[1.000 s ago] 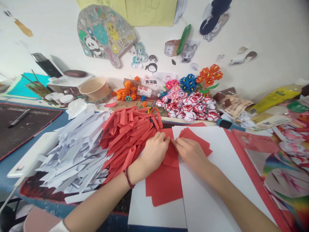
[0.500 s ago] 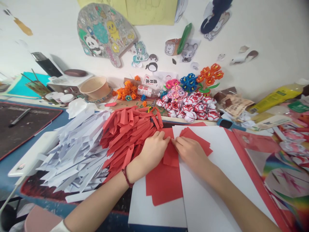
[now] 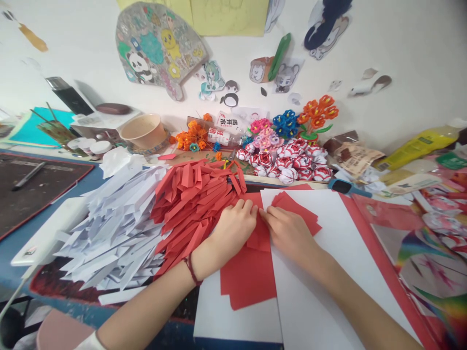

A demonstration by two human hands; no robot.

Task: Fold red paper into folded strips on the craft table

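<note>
My left hand (image 3: 237,226) has its fingers curled and pinched on a small red paper piece (image 3: 260,233), just right of a heap of folded red strips (image 3: 193,194). Facing it, my right hand (image 3: 286,228) pinches the same piece at its right side, fingertips a small gap from the left ones. Beneath both lie red paper sheets (image 3: 250,277) on white sheets (image 3: 328,291). More red sheets (image 3: 301,211) fan out behind my right hand. A large pile of folded white strips (image 3: 113,233) spreads at the left.
Red-and-white paper flowers (image 3: 292,160), orange flowers (image 3: 317,114) and a beige bowl (image 3: 143,131) line the wall. A white power bank (image 3: 51,231) with a cable lies left. A blue watch (image 3: 341,186) and a rainbow-patterned packet (image 3: 426,267) are at the right.
My left hand has shifted very slightly right and down, its fingers still curled. My right hand has barely moved.
</note>
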